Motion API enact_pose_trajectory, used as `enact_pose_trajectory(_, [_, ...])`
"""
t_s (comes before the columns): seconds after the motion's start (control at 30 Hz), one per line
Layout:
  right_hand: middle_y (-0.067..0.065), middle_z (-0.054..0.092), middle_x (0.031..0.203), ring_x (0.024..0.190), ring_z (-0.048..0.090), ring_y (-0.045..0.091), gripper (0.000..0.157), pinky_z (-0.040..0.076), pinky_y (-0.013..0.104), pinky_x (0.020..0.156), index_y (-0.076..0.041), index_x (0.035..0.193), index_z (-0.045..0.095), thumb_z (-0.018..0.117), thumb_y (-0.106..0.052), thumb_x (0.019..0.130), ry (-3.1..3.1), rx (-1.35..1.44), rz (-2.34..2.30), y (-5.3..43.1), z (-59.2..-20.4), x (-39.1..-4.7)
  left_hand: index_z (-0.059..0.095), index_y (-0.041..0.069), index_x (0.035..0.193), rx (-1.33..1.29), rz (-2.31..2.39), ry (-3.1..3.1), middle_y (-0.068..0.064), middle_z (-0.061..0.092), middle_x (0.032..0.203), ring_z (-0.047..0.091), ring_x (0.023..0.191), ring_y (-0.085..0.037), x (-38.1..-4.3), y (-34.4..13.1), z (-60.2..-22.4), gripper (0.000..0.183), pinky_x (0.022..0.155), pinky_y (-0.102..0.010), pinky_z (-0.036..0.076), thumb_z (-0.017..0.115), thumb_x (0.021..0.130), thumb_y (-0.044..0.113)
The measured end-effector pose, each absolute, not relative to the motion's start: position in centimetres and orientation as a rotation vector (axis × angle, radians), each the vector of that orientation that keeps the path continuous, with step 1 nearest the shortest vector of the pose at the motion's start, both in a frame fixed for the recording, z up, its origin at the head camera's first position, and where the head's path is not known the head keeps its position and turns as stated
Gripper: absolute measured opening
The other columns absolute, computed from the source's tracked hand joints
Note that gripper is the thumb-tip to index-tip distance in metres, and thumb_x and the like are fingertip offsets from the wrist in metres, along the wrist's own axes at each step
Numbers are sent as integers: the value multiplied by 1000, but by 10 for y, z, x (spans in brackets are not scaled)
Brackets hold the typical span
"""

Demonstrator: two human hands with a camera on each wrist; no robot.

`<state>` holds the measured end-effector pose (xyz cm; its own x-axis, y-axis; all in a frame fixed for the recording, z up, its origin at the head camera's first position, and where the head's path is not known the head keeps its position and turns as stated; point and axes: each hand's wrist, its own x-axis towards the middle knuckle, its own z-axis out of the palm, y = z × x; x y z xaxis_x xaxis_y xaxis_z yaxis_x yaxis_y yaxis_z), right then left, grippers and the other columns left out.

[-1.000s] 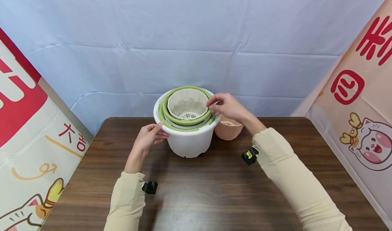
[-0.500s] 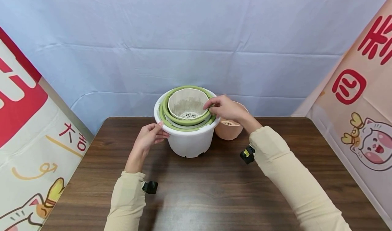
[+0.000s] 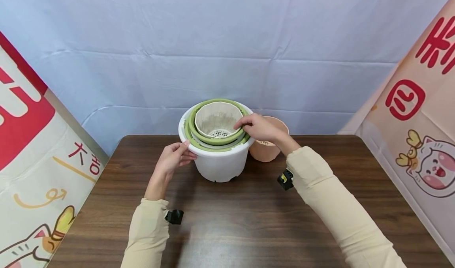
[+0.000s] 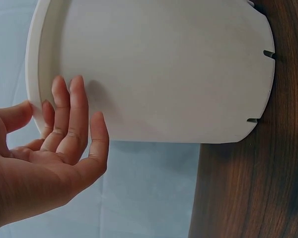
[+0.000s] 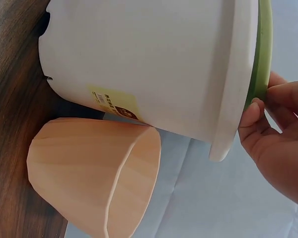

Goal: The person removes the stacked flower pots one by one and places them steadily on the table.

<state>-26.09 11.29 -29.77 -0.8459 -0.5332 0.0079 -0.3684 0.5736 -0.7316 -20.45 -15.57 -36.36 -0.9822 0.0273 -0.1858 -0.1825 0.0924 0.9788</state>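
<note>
A large white flowerpot (image 3: 220, 167) stands upright on the table, with green flowerpots (image 3: 213, 142) nested inside it. Innermost sits a cream flowerpot (image 3: 217, 118) with a perforated bottom. My left hand (image 3: 172, 157) pinches the white pot's left rim, thumb on top and the other fingers below; in the left wrist view those fingers (image 4: 78, 114) spread beside the wall. At the right side, my right hand (image 3: 261, 126) grips the nested rims, its index fingertip over the cream pot's edge. The right wrist view has its fingertips at the green rim (image 5: 262, 54).
Just right of the stack, a peach faceted flowerpot (image 3: 266, 153) stands close beside the white one, partly behind my right hand. Behind the wooden table (image 3: 227, 220) hangs a pale blue cloth (image 3: 227, 43). Printed banners (image 3: 426, 114) flank both sides.
My right hand has shifted slightly left and toward me along the rim, so its fingertip overlaps the cream pot more. More of the peach pot shows. The left hand stays put.
</note>
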Motion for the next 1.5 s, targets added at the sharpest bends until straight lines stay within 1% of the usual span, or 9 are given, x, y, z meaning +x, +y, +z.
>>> enact_pose_trajectory(0.3, [16, 60, 109, 103, 52, 23, 26, 43, 33, 84, 4, 102, 63, 40, 4, 92, 2576, -857, -1118, 115, -300, -261, 52, -7, 104, -148, 2026, 2178, -1, 65, 72, 64, 73, -9, -206, -155, -364, 36, 68, -24, 51, 43, 98, 27])
enact_pose_trajectory(0.37, [15, 60, 109, 103, 52, 23, 25, 43, 33, 84, 3, 102, 63, 41, 5, 92, 2570, -860, -1125, 115, -300, -260, 52, -7, 104, -150, 2030, 2175, -1, 64, 72, 64, 73, -9, -205, -155, -364, 35, 67, -23, 51, 43, 98, 26])
enact_pose_trajectory(0.5, [16, 60, 107, 101, 52, 23, 24, 44, 32, 83, 4, 101, 63, 41, 5, 92, 2565, -849, -1147, 114, -301, -261, 52, -7, 104, -147, 2030, 2177, -1, 64, 72, 64, 73, -9, -204, -155, -363, 35, 67, -23, 51, 43, 98, 26])
enact_pose_trajectory(0.6, [16, 60, 106, 100, 52, 23, 22, 44, 32, 82, 5, 101, 62, 42, 5, 92, 2565, -847, -1156, 114, -302, -261, 52, -7, 103, -145, 2025, 2180, -1, 65, 72, 64, 73, -9, -204, -155, -363, 35, 72, -28, 51, 43, 98, 26])
enact_pose_trajectory(0.9, [16, 60, 104, 92, 52, 21, 20, 44, 29, 74, 3, 100, 61, 43, 5, 92, 2582, -829, -1183, 113, -304, -259, 52, -7, 104, -146, 2021, 2184, -2, 65, 74, 64, 74, -10, -204, -156, -364, 36, 76, -31, 51, 44, 98, 27])
enact_pose_trajectory(1.17, [15, 59, 99, 88, 51, 22, 16, 43, 28, 72, 6, 98, 60, 46, 6, 90, 2602, -829, -1230, 111, -306, -257, 52, -7, 102, -145, 2031, 2177, -2, 65, 73, 64, 73, -9, -204, -157, -364, 35, 75, -29, 51, 44, 98, 27])
enact_pose_trajectory(1.3, [15, 59, 97, 89, 51, 22, 15, 43, 28, 73, 5, 96, 60, 47, 6, 90, 2606, -813, -1271, 110, -307, -257, 53, -7, 102, -144, 2030, 2179, -1, 65, 73, 64, 73, -9, -204, -157, -365, 35, 75, -30, 51, 44, 98, 27])
enact_pose_trajectory(1.4, [14, 60, 97, 89, 51, 22, 14, 43, 28, 73, 4, 95, 60, 47, 5, 90, 2614, -804, -1287, 110, -307, -257, 53, -7, 102, -144, 2033, 2181, -1, 65, 72, 64, 73, -9, -204, -156, -365, 35, 74, -29, 51, 44, 98, 26])
enact_pose_trajectory(1.5, [14, 60, 95, 85, 52, 21, 14, 44, 27, 71, 3, 94, 61, 48, 5, 90, 2615, -787, -1298, 110, -308, -257, 53, -8, 102, -140, 2030, 2188, -1, 64, 72, 63, 72, -9, -203, -156, -364, 35, 72, -27, 51, 44, 98, 26])
